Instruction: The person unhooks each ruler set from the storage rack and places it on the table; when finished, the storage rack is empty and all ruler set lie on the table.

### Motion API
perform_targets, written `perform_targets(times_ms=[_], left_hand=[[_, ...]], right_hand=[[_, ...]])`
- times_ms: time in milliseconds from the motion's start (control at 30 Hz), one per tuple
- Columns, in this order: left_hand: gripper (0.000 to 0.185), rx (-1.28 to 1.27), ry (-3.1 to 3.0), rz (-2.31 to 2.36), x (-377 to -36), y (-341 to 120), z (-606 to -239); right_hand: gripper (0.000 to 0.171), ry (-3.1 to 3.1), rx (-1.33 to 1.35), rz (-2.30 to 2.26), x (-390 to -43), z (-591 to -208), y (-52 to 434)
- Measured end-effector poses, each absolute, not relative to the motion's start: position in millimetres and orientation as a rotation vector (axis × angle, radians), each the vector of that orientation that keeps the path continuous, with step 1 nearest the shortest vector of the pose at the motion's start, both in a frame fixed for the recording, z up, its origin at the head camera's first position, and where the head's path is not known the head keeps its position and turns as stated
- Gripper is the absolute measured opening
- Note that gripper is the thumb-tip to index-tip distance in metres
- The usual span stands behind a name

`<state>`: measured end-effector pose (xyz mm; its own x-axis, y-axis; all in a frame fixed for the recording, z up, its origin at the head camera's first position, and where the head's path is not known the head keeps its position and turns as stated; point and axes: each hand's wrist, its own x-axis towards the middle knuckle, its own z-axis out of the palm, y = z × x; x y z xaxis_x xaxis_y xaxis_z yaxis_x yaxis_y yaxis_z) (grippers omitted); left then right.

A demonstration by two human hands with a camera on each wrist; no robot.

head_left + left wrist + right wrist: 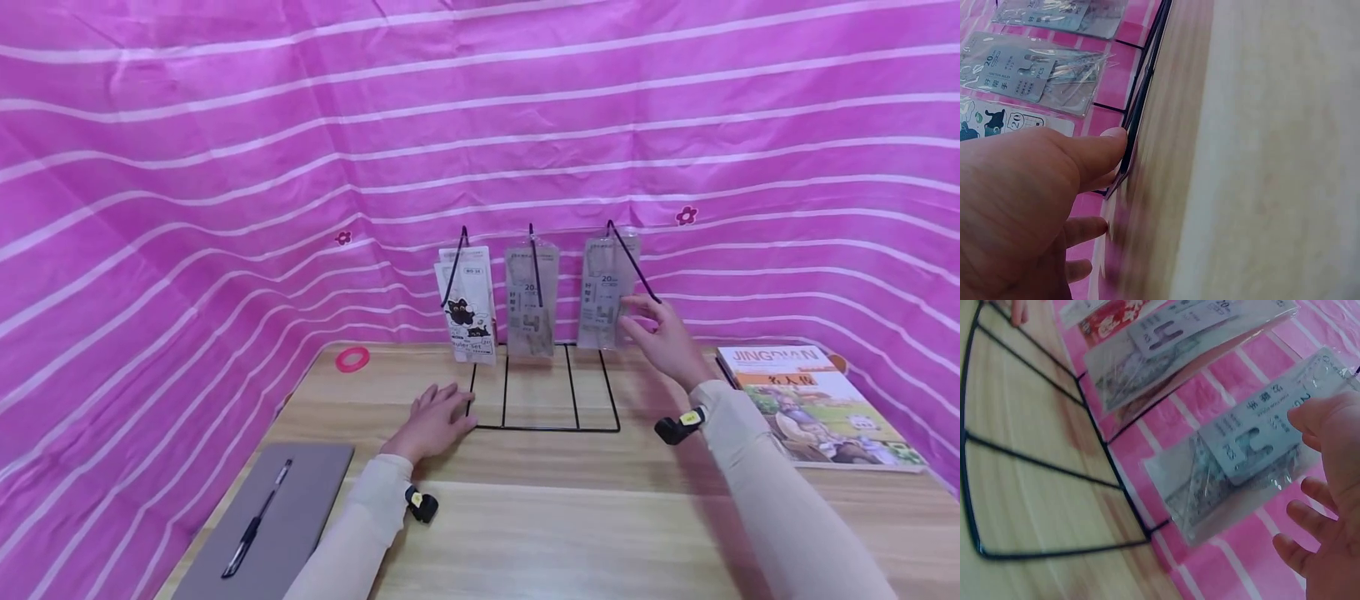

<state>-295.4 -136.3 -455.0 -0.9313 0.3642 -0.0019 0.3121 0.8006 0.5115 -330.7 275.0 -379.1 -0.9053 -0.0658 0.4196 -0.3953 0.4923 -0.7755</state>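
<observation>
Wire display rack (pixel 546 400) standing at the back middle of the wooden worktop (pixel 570 517), flat black base frame toward the person, three upright hooks at the rear against the pink striped cloth (pixel 225 167). Three clear packets hanging from the hooks: left packet (pixel 468 304) with a black cartoon print, middle packet (pixel 531 300), right packet (pixel 606 290), the latter two marked "20".

Left hand (pixel 433 421) resting flat on the worktop at the near left corner of the base frame, fingers (pixel 1094 153) relaxed and nearly straight, thumb tip touching the black wire in the left wrist view, nothing gripped.

Right hand (pixel 663 340) raised just beside the right packet, fingers (pixel 1310 515) spread and loosely open, fingertips close to the packet's edge; contact with the plastic hard to tell, nothing held.

Elsewhere on the worktop: grey notebook (pixel 273 521) at the near left with a black pen (pixel 257 518) lying on it, pink tape ring (pixel 352 359) at the far left, illustrated book (pixel 813 406) at the right, well apart from the rack.
</observation>
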Motion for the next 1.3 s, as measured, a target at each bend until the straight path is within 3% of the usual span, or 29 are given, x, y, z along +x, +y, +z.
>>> perform_targets(times_ms=[367,667,867,1300], left_hand=[[0.053,0.521,2.902,0.808,-294,-136,-459],[0.052,0.526,2.906,0.837,-290,-139,-462],[0.052,0.539,2.918,0.833,-292,-138,-459],[0.053,0.549,2.901,0.847,-293,-139,-461]], right_hand=[[0.047,-2.37,0.234,1.511,-348,-381,257],[0.032,-2.283,0.209,1.444,-348,-385,247],[0.03,-2.202,0.236,1.412,-330,-379,255],[0.035,-2.29,0.265,1.282,-258,-368,279]])
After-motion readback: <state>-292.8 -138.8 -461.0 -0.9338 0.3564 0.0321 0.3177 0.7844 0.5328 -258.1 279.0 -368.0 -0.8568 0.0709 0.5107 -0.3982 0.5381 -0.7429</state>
